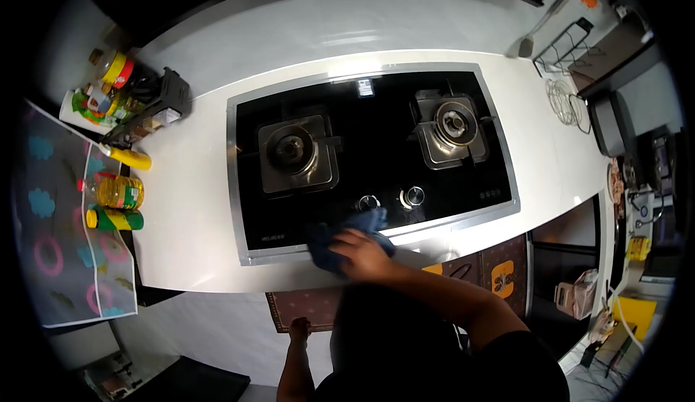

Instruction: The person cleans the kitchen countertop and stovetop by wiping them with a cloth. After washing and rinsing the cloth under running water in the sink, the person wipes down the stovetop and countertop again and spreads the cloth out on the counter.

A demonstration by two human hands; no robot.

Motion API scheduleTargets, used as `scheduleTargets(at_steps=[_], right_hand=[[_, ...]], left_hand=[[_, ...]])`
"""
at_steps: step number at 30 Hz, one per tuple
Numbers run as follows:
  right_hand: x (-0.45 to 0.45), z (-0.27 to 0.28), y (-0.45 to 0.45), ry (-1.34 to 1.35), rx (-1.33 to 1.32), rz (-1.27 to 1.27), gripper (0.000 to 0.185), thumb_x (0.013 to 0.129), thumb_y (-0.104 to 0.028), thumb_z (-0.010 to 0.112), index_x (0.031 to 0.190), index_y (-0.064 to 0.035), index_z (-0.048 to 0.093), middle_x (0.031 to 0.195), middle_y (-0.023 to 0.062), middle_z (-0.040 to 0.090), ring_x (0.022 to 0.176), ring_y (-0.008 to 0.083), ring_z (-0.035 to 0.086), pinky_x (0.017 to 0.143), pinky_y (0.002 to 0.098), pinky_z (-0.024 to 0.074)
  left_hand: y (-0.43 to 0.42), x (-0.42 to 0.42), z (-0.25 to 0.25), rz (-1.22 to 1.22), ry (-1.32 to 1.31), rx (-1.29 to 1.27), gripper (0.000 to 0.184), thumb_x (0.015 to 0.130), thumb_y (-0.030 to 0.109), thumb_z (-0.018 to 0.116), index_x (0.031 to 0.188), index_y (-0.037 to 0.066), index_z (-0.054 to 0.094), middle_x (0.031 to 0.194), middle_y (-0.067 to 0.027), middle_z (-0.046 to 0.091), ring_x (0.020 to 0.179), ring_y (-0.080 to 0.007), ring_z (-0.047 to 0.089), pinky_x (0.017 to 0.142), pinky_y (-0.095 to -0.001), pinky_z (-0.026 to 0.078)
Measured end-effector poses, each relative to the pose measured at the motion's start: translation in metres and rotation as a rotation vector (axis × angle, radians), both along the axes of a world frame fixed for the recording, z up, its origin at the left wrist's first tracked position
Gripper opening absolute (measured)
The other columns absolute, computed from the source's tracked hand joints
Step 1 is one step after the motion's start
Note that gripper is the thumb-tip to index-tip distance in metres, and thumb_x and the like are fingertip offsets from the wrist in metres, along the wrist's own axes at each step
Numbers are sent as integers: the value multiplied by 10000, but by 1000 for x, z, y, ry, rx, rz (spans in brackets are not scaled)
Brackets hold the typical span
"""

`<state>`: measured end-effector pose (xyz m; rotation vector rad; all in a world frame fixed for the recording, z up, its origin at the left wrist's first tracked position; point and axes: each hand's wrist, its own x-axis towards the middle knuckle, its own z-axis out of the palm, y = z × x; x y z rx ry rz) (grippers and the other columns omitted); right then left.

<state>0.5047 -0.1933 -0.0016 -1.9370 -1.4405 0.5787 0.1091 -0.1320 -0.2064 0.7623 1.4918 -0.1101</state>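
Observation:
A dark blue cloth (329,246) lies bunched on the front edge of the black glass cooktop (369,163), just below the left control knob (369,203). My right hand (358,254) presses on it with the fingers closed around its folds. Beside the left knob is a second knob (413,197). Two round burners sit on the cooktop, one on the left (291,150) and one on the right (456,123). My left hand (300,327) hangs low in front of the counter, away from the cloth. Its fingers look curled, but whether they hold anything is too small to tell.
Oil bottles (121,191), a green bottle (116,219) and a yellow spray bottle (130,157) stand on the counter's left side. A dark rack (170,94) is behind them. Coiled wire (565,105) and a wire rack (568,51) are at the right.

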Motion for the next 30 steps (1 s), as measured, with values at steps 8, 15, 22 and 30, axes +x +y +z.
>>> scheduleTargets(at_steps=[8,15,22,30], right_hand=[[8,-3,-3,-30,-193,-92,542,741,-230,674,1248,-124,514,1299,99,488,1269,268,398,1026,446,348],[80,-12,-126,-235,-237,-373,413,656,-126,669,1062,-64,627,1071,140,630,1114,316,541,980,395,420],[89,-11,-126,-158,-210,-469,389,650,-124,688,1033,-65,655,1058,156,635,1057,319,564,942,362,441],[116,33,-125,-241,143,-718,355,661,-164,683,1011,-113,664,1014,109,641,1001,310,577,876,385,469]], left_hand=[[10,6,32,65,8,34,29,837,115,542,844,111,570,621,4,495,481,-100,469,386,-226,311],[-8,-27,3,25,-8,22,85,848,152,545,908,101,579,729,-7,534,622,-143,553,453,-275,421],[-50,-59,25,104,125,28,149,873,246,554,984,147,559,824,-2,558,726,-161,564,662,-399,463],[-85,-89,46,150,220,77,114,866,191,553,960,135,585,787,-15,585,700,-157,574,610,-350,456]])
